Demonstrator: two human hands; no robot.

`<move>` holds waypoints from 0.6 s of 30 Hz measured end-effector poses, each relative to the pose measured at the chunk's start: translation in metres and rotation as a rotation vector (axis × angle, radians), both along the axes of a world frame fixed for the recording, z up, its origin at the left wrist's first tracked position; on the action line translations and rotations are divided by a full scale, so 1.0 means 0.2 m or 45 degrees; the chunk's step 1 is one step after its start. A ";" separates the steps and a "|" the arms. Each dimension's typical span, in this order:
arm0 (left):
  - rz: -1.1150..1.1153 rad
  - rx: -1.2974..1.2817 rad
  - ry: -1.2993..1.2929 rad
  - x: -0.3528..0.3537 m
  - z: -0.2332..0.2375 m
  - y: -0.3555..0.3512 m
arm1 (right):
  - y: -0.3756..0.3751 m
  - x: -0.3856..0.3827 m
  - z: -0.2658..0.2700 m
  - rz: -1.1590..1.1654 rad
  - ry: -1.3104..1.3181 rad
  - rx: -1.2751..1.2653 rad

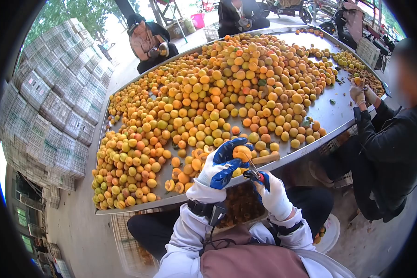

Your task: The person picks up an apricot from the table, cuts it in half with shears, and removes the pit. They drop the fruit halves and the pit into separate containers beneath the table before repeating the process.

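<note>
My left hand (224, 162), in a white glove with blue coated fingers, is closed round an apricot (242, 153) just over the table's near edge. In a similar glove, my right hand (269, 191) grips a small knife (252, 162), whose thin metal blade reaches up to the fruit. Some red shows at its grip; my fingers hide the rest. Right behind the knife, a wooden handle (266, 159) lies at the edge of the metal table (331, 104). Cut apricot halves (170, 185) lie left of my left hand, beside the large heap of whole apricots (204, 88).
Below the table edge, between my knees, is a container of dark, blurred pieces (241, 204). A white bucket (330, 234) stands by my right leg. One person (384, 125) works at the right side, others across the table. Stacked crates (55, 102) rise at left.
</note>
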State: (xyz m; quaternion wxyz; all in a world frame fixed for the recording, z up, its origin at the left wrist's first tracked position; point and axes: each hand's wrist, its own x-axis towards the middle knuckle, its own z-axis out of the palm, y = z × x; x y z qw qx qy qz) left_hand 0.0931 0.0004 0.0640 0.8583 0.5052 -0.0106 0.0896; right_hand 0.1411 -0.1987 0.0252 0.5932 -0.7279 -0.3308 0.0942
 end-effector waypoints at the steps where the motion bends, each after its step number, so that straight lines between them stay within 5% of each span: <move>1: -0.015 0.104 0.000 -0.01 0.02 0.01 | 0.00 0.00 0.00 0.010 0.001 -0.007; 13: -0.099 0.773 0.098 -0.12 0.13 0.14 | -0.03 0.00 -0.05 0.194 -0.235 -0.266; 18: -0.134 0.551 -0.011 -0.10 0.05 0.08 | 0.05 -0.05 -0.17 0.054 -0.197 -0.147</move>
